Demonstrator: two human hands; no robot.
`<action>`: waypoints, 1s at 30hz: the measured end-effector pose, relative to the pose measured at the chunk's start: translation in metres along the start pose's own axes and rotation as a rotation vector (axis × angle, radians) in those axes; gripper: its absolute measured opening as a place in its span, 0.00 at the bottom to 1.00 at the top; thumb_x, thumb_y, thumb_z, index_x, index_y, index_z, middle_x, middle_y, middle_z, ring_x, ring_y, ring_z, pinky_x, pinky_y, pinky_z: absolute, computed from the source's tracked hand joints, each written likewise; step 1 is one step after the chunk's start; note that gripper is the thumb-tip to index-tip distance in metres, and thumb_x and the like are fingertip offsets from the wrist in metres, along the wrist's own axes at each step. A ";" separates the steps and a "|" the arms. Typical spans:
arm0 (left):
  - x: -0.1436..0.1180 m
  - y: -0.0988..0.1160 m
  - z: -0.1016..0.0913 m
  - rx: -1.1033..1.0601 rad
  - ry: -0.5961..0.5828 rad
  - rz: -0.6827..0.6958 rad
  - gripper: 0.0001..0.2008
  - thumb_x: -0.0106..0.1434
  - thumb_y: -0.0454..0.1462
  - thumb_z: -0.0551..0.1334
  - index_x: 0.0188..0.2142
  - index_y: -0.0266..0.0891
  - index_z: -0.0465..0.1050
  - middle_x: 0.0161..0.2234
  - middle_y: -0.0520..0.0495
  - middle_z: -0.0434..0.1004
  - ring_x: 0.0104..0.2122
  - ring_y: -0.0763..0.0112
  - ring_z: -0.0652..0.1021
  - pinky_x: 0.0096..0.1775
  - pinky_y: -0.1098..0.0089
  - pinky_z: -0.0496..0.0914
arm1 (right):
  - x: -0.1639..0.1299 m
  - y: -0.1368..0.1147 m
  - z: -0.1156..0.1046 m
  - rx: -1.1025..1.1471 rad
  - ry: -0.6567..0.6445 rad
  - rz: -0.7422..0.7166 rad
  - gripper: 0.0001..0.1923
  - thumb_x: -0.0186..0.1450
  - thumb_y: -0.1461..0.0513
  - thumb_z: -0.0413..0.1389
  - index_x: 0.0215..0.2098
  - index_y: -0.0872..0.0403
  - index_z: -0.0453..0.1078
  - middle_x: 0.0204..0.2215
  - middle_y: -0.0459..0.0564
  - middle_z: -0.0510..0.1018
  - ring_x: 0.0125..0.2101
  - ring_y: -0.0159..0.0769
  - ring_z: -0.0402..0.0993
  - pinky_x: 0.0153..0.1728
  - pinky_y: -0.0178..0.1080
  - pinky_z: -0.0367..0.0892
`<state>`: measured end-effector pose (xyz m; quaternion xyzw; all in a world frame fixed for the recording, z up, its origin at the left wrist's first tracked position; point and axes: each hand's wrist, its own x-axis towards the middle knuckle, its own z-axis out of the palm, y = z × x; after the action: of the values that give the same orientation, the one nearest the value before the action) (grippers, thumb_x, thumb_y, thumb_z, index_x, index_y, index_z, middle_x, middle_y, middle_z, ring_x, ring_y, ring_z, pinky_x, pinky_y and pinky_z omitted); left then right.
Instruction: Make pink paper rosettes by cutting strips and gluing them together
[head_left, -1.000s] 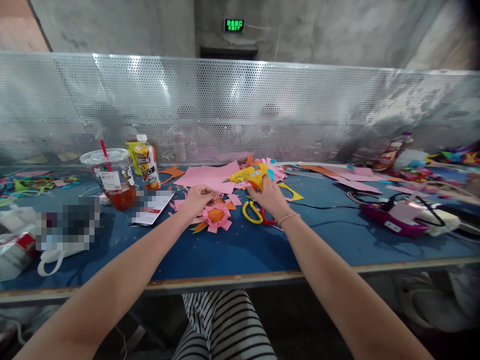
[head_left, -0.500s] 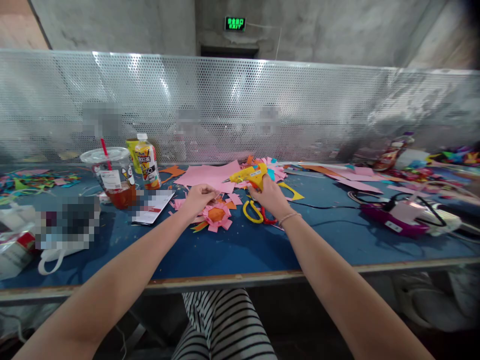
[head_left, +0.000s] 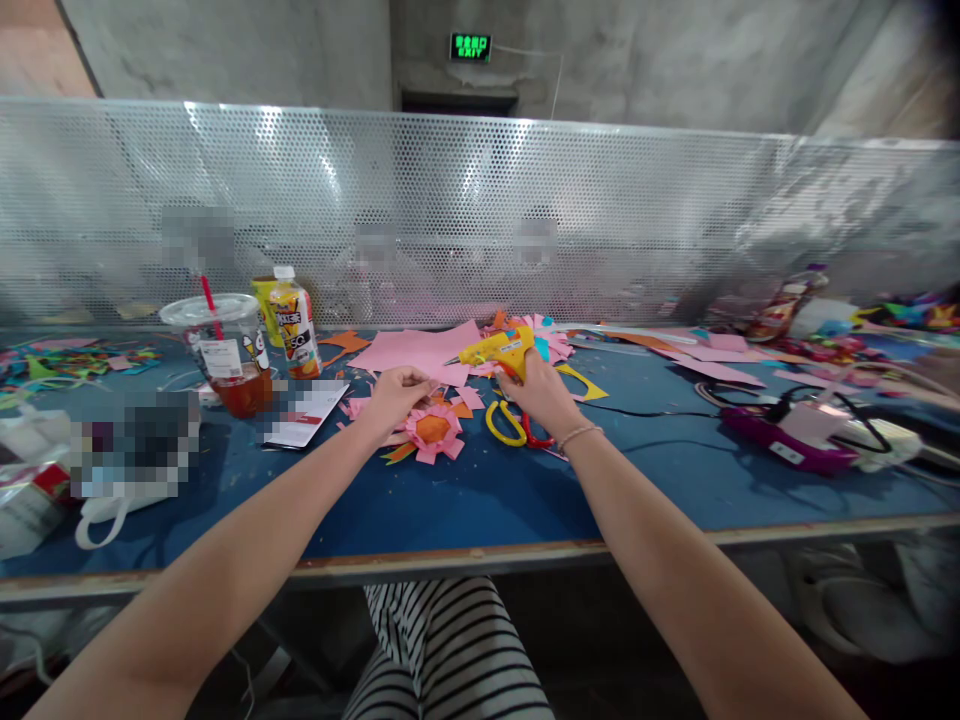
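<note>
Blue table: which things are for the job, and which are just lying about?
Probably for the job:
yellow glue gun, in the right hand
orange-centred pink paper flower, by the left hand
scissors
pink paper

Probably just lying about:
plastic cup with red straw
white-capped bottle

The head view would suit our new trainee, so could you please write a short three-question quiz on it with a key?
1. Which hand holds the glue gun?
2. True or false: the cup has a red straw in it.
3. What colour is the middle of the front flower?
a) blue
b) orange
c) green

Key:
1. The right hand.
2. True.
3. b
</note>
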<state>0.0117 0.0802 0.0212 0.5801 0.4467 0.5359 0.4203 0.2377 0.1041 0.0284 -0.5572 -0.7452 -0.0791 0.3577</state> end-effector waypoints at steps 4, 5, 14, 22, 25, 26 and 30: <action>0.001 0.002 -0.001 -0.002 0.020 -0.014 0.08 0.49 0.37 0.65 0.24 0.35 0.68 0.21 0.51 0.73 0.19 0.78 0.71 0.25 0.73 0.68 | 0.000 0.001 0.001 0.000 0.006 -0.002 0.18 0.59 0.58 0.49 0.45 0.61 0.60 0.36 0.61 0.73 0.39 0.48 0.71 0.38 0.43 0.65; 0.000 0.003 -0.001 -0.001 0.020 -0.011 0.08 0.49 0.38 0.65 0.24 0.35 0.68 0.21 0.51 0.73 0.19 0.78 0.71 0.26 0.73 0.68 | 0.000 0.002 0.001 0.004 0.008 -0.006 0.18 0.59 0.58 0.50 0.44 0.61 0.60 0.36 0.61 0.73 0.39 0.48 0.71 0.37 0.43 0.65; -0.002 0.006 -0.003 -0.015 0.026 0.020 0.11 0.46 0.40 0.66 0.24 0.35 0.68 0.21 0.50 0.73 0.20 0.77 0.71 0.26 0.73 0.68 | 0.000 0.003 0.002 0.037 0.021 -0.030 0.19 0.59 0.57 0.50 0.45 0.62 0.60 0.36 0.61 0.73 0.39 0.49 0.71 0.37 0.44 0.65; -0.003 0.006 -0.002 -0.123 0.023 0.009 0.10 0.46 0.37 0.67 0.26 0.35 0.68 0.21 0.51 0.72 0.21 0.76 0.73 0.27 0.73 0.69 | 0.003 0.008 0.006 0.049 -0.026 0.038 0.27 0.57 0.49 0.52 0.46 0.60 0.60 0.40 0.62 0.72 0.43 0.52 0.69 0.39 0.46 0.64; -0.003 0.006 -0.001 -0.209 0.021 -0.042 0.12 0.44 0.37 0.68 0.27 0.36 0.68 0.21 0.52 0.72 0.21 0.74 0.74 0.27 0.72 0.70 | 0.004 0.009 0.007 0.005 -0.077 0.122 0.26 0.57 0.47 0.52 0.44 0.58 0.61 0.38 0.61 0.72 0.42 0.52 0.70 0.38 0.45 0.64; -0.004 0.006 -0.001 -0.233 0.015 -0.060 0.12 0.44 0.38 0.68 0.27 0.36 0.68 0.21 0.52 0.72 0.21 0.74 0.75 0.27 0.72 0.70 | 0.004 0.009 0.007 -0.015 -0.101 0.152 0.25 0.56 0.47 0.53 0.43 0.58 0.62 0.38 0.62 0.72 0.42 0.52 0.69 0.38 0.45 0.64; -0.003 0.005 -0.001 -0.278 0.027 -0.080 0.13 0.42 0.39 0.69 0.27 0.37 0.70 0.22 0.53 0.72 0.22 0.74 0.75 0.27 0.73 0.69 | 0.000 0.008 0.005 -0.097 -0.231 0.266 0.26 0.56 0.47 0.53 0.42 0.59 0.61 0.39 0.63 0.72 0.43 0.51 0.69 0.37 0.43 0.64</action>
<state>0.0106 0.0762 0.0255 0.4907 0.3965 0.5833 0.5115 0.2426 0.1095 0.0232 -0.6730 -0.6963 -0.0025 0.2495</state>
